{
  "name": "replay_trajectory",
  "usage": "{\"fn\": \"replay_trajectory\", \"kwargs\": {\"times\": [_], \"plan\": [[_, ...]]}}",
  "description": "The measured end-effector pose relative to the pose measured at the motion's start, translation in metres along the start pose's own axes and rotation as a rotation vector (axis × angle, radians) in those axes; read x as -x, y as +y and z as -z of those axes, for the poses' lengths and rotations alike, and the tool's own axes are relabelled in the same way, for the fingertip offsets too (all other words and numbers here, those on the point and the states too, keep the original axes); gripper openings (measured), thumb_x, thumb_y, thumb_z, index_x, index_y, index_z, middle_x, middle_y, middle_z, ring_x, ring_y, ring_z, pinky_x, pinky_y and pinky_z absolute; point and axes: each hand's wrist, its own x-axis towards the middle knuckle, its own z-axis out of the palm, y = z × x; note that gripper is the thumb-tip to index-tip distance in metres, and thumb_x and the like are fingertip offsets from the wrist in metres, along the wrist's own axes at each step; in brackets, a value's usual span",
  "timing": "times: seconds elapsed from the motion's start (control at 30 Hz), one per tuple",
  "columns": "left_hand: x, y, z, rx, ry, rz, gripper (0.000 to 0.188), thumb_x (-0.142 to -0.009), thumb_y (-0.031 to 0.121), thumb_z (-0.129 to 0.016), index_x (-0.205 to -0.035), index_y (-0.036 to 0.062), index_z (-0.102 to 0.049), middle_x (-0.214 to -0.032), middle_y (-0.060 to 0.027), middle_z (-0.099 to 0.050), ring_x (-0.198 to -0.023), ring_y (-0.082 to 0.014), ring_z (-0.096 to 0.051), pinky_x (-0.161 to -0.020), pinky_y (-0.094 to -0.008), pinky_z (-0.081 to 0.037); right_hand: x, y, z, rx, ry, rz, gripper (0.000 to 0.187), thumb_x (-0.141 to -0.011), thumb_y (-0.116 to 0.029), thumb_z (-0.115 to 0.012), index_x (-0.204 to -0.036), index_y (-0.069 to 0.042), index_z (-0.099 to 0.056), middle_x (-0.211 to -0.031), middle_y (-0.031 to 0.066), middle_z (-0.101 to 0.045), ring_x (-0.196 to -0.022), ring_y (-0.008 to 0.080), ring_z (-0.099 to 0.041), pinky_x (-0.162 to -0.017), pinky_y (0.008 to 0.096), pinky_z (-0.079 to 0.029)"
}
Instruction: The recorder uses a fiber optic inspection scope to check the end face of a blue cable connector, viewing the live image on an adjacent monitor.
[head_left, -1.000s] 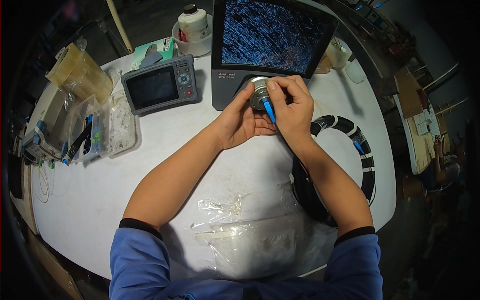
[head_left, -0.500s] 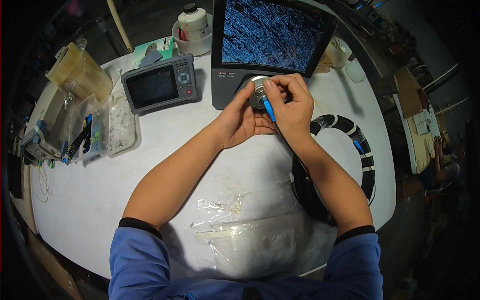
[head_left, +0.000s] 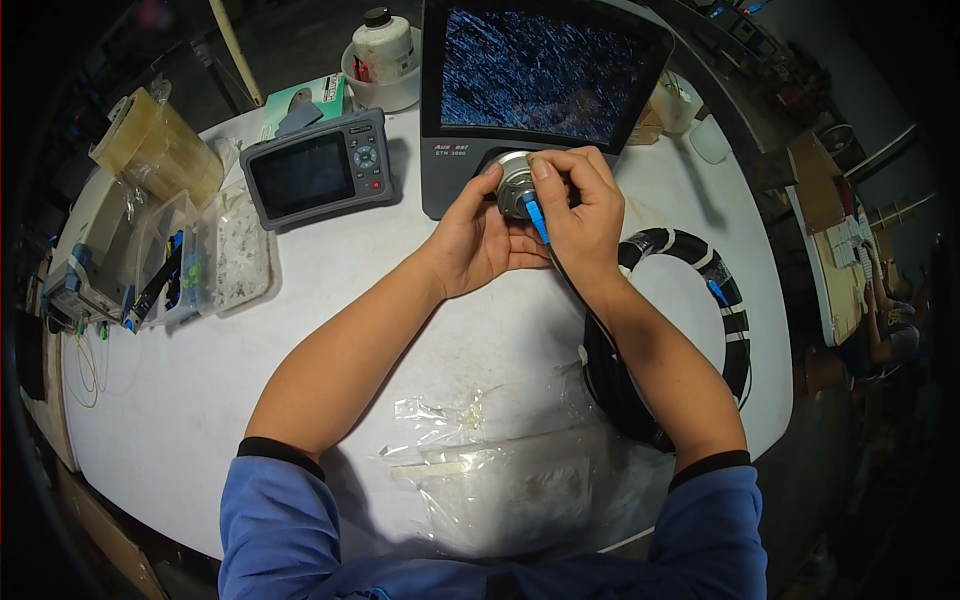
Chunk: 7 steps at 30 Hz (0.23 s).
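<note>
So our left hand (head_left: 478, 240) grips the round metal port (head_left: 515, 185) below the big screen (head_left: 540, 75), right hand (head_left: 580, 215) pinches the blue connector (head_left: 536, 218) right at it. Looks about seated, cable coil (head_left: 690, 330) untouched on the tabletop (head_left: 330, 300).

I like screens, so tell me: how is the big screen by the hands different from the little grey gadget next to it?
The big screen is lit, showing blue streaks; the little grey gadget has a dark screen. The big screen is much larger and stands tilted up, while the gadget lies nearly flat. Both hands, left hand and right hand, work at the big screen's round metal knob; nobody touches the gadget. Both have grey cases and sit on the white table.
</note>
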Motion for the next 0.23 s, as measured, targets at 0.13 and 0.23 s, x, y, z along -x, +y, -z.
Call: {"fn": "replay_trajectory", "kwargs": {"times": [0.13,0.23], "plan": [[0.0032,0.003,-0.0088,-0.042,0.027,-0.017,0.085,-0.105,0.072,-0.036,-0.154,0.0047,-0.05,-0.119,-0.0128,-0.071,-0.103,-0.0268,-0.074,-0.097,-0.0427,-0.062,0.0007,0.0006,-0.0001,-0.006,0.002,-0.023,0.016,-0.098,-0.018,-0.077,-0.105,-0.003,-0.075,-0.094,0.0039,-0.065,-0.077,0.0108,-0.057,-0.068,0.0262,-0.049],[0.0016,0.0018,-0.0048,-0.085,0.02,-0.01,0.09,-0.103,0.076,-0.037,-0.157,0.0053,-0.047,-0.127,-0.0107,-0.07,-0.105,-0.0273,-0.073,-0.098,-0.0432,-0.061,0.0013,0.0059,0.0026,0.041,-0.039,-0.059,0.02,-0.099,-0.022,-0.076,-0.11,-0.005,-0.074,-0.096,0.0035,-0.066,-0.085,0.011,-0.062,-0.072,0.0271,-0.051]]}}
